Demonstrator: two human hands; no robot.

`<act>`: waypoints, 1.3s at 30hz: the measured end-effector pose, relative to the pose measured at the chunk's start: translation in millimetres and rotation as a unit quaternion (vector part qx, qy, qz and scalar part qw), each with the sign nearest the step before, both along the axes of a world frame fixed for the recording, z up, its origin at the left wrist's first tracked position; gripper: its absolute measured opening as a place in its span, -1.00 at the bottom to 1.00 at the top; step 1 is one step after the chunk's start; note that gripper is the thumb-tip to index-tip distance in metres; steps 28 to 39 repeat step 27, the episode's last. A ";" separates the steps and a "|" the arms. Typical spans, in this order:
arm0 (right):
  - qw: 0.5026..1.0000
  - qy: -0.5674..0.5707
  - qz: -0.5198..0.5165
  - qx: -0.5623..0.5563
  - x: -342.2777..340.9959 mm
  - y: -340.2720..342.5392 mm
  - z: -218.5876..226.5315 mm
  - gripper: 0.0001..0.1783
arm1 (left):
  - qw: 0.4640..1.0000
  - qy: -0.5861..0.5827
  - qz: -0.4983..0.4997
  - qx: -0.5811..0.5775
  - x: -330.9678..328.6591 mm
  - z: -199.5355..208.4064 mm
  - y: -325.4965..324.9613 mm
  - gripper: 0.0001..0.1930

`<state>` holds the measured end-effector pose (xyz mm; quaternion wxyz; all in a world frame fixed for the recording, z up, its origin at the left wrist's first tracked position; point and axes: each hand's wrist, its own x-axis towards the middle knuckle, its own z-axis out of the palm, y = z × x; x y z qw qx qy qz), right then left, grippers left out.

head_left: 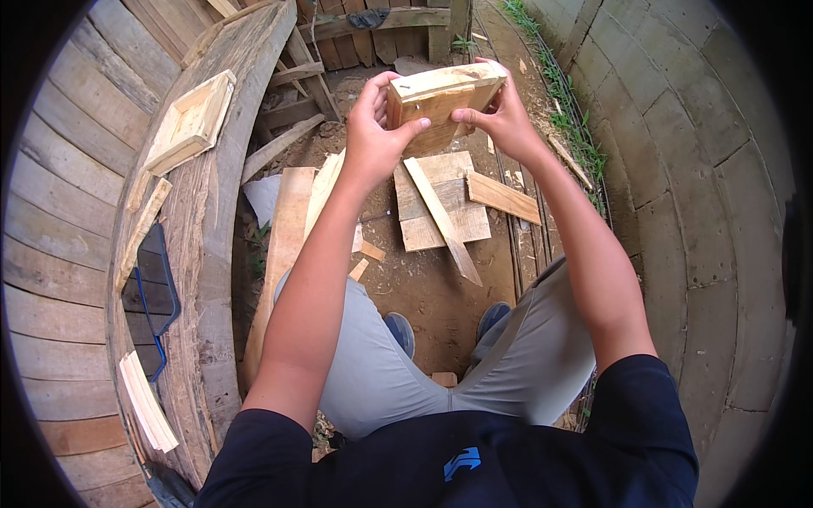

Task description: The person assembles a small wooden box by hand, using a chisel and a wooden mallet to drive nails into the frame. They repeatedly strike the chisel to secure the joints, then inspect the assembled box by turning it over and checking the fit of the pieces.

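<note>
Above the ground ahead of me, a small wooden box [436, 108] is held up and tilted, a nail showing near one corner. My left hand [377, 127] is closed on its left side, thumb lying across the face turned to me. On the opposite side my right hand [506, 118] grips it the same way, with the fingers partly hidden behind the wood. Below the box sits a square of joined boards [415, 222] on the dirt. A thin pointed strip [440, 216] rests across those boards, and a short plank [504, 198] lies at their right.
A thick timber bench [203, 229] runs along my left, carrying a shallow wooden tray [190, 123], a blue-framed saw [175, 296] and pale strips [148, 402]. At my right rises a grey block wall [686, 195]. A long board [284, 245] leans beside my left leg.
</note>
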<state>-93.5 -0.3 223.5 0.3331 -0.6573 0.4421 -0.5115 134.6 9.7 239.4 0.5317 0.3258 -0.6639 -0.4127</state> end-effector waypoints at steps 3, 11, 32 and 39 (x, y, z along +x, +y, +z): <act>1.000 -0.003 0.003 0.005 -0.5 -1.5 -1.7 0.14 | 1.000 -0.005 0.001 0.000 -0.1 -0.1 0.1 -0.31; 1.000 -0.002 0.004 0.006 -2.0 -2.1 -2.8 0.13 | 1.000 -0.019 -0.005 0.011 -0.3 4.5 3.9 -0.32; 1.000 0.009 0.003 0.023 -1.8 -1.8 -2.2 0.10 | 1.000 -0.028 0.000 -0.001 -0.1 2.3 2.9 -0.33; 1.000 0.009 0.003 0.023 -1.8 -1.8 -2.2 0.10 | 1.000 -0.028 0.000 -0.001 -0.1 2.3 2.9 -0.33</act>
